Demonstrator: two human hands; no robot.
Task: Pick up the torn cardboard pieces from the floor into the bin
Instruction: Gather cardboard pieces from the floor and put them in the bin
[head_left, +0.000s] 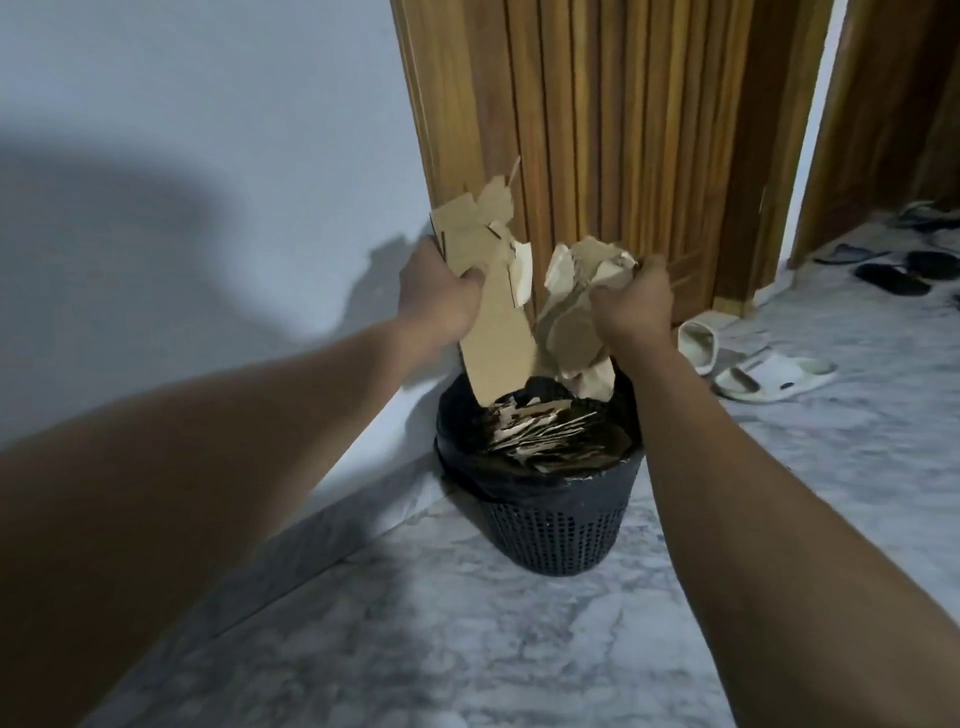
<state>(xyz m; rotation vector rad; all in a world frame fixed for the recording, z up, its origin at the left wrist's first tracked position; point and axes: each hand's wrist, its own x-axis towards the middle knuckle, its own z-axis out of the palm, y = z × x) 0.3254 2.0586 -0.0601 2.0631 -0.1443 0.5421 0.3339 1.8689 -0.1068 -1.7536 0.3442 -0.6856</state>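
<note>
Both hands hang over the black mesh bin (550, 525). The left hand (441, 296) grips a long cardboard strip (498, 338), upright, its lower end touching the bin's mouth. The right hand (631, 301) clutches crumpled cardboard scraps (571, 322) directly above the bin.

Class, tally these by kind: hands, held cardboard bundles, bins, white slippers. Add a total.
Hands: 2, left hand and right hand
Cardboard bundles held: 2, left bundle, right bundle
Bin: 1
White slippers: 2
Total: 7
</note>
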